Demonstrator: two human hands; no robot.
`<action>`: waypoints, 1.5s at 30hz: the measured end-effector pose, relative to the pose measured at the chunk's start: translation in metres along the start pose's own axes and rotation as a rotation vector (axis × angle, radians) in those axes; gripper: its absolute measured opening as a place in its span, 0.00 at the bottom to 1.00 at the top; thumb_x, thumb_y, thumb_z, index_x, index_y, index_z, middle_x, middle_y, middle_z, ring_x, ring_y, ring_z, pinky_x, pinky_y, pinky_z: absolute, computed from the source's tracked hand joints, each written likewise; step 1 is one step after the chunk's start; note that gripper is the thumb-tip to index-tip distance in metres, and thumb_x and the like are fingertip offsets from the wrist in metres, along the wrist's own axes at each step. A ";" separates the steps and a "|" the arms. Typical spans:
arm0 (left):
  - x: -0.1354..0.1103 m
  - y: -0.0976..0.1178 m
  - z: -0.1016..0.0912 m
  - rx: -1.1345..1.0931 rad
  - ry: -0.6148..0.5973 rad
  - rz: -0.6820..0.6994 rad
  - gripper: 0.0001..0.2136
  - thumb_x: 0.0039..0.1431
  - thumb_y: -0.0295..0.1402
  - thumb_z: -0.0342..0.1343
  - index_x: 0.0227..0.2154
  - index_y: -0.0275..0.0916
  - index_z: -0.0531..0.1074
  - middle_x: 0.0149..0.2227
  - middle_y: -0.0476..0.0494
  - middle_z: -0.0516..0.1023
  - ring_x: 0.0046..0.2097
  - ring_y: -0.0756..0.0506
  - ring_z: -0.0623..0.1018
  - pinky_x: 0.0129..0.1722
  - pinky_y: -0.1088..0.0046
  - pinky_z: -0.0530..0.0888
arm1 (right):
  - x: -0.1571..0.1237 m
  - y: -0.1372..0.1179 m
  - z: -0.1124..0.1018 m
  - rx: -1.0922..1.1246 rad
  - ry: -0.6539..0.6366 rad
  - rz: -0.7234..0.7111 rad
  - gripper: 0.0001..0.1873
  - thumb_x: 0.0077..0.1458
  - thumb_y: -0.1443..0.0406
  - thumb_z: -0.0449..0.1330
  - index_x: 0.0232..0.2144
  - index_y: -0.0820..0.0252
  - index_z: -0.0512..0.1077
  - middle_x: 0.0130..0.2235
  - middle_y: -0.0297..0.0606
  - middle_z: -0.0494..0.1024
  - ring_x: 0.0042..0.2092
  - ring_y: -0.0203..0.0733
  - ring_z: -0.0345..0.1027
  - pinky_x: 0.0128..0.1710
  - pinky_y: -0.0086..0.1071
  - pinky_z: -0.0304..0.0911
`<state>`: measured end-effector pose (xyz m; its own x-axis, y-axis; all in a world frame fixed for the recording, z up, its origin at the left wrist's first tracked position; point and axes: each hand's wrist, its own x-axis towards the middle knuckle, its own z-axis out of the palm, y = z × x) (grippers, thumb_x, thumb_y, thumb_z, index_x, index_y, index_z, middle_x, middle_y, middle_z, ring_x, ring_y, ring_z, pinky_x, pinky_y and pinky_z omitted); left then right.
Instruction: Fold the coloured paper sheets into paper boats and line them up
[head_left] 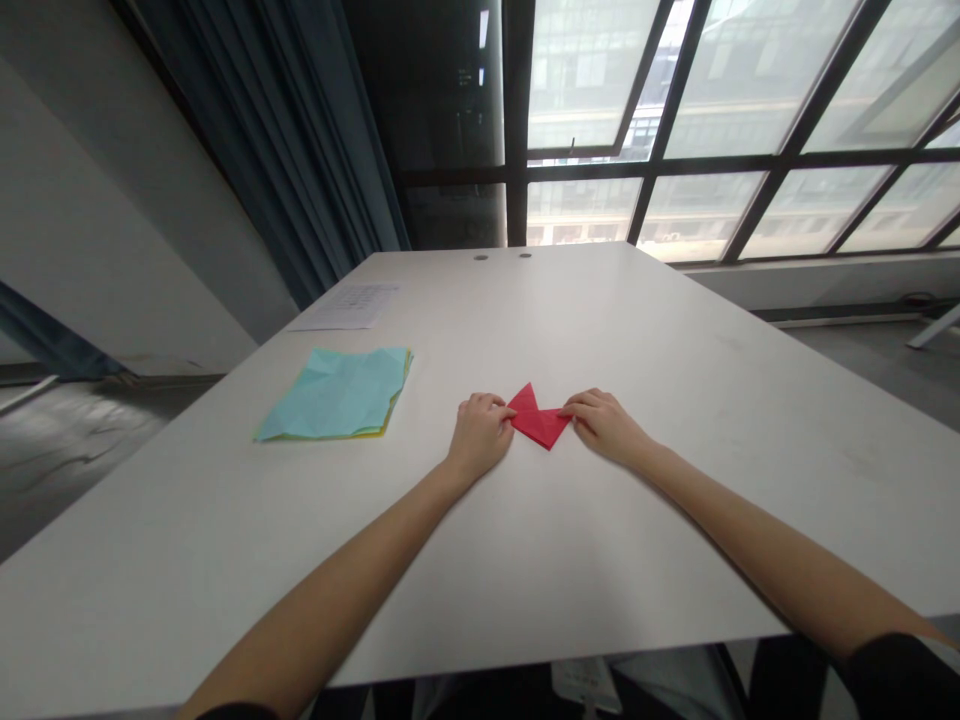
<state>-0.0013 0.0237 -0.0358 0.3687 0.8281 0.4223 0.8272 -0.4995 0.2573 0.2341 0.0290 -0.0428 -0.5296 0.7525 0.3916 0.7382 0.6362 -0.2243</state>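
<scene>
A small folded piece of red paper (537, 420) lies on the white table (570, 560) in front of me. It shows a raised triangular flap at the back and a point toward me. My left hand (480, 434) pinches its left corner with curled fingers. My right hand (604, 424) pinches the right corner, fingers closed on the paper. Both forearms stretch over the table from the near edge.
A stack of coloured paper sheets (337, 394), light blue on top with yellow beneath, lies to the left. A white printed sheet (346, 306) rests farther back left. Large windows and a dark curtain stand behind the table's far edge.
</scene>
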 end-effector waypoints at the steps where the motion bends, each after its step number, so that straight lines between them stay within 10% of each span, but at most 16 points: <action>1: 0.000 0.001 0.000 -0.009 -0.022 0.064 0.10 0.53 0.28 0.49 0.35 0.40 0.75 0.40 0.42 0.73 0.44 0.43 0.68 0.44 0.62 0.65 | 0.000 -0.002 0.000 -0.006 -0.004 -0.006 0.14 0.52 0.72 0.50 0.38 0.59 0.72 0.40 0.39 0.74 0.43 0.43 0.63 0.43 0.38 0.57; 10: -0.001 0.005 -0.001 -0.024 -0.132 0.264 0.13 0.54 0.26 0.48 0.41 0.39 0.72 0.40 0.43 0.75 0.43 0.45 0.71 0.43 0.65 0.66 | 0.001 -0.027 -0.005 0.019 -0.067 -0.055 0.13 0.57 0.65 0.50 0.41 0.57 0.71 0.42 0.40 0.74 0.44 0.42 0.63 0.44 0.37 0.56; 22: 0.002 -0.003 0.002 0.077 -0.022 -0.172 0.13 0.56 0.34 0.48 0.41 0.39 0.72 0.40 0.41 0.72 0.43 0.43 0.69 0.42 0.64 0.65 | 0.001 -0.029 -0.005 0.025 -0.097 -0.025 0.13 0.56 0.65 0.50 0.41 0.56 0.71 0.43 0.41 0.74 0.44 0.42 0.64 0.45 0.38 0.55; 45: 0.005 -0.004 -0.003 -0.270 0.032 -0.118 0.08 0.47 0.26 0.52 0.32 0.40 0.70 0.34 0.48 0.76 0.41 0.46 0.72 0.45 0.67 0.67 | 0.001 -0.029 -0.004 0.014 -0.094 -0.012 0.13 0.56 0.65 0.50 0.41 0.56 0.71 0.42 0.40 0.74 0.44 0.42 0.64 0.45 0.38 0.55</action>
<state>-0.0040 0.0287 -0.0325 0.2596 0.8781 0.4020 0.7194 -0.4536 0.5261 0.2135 0.0104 -0.0320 -0.5760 0.7568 0.3090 0.7256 0.6474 -0.2329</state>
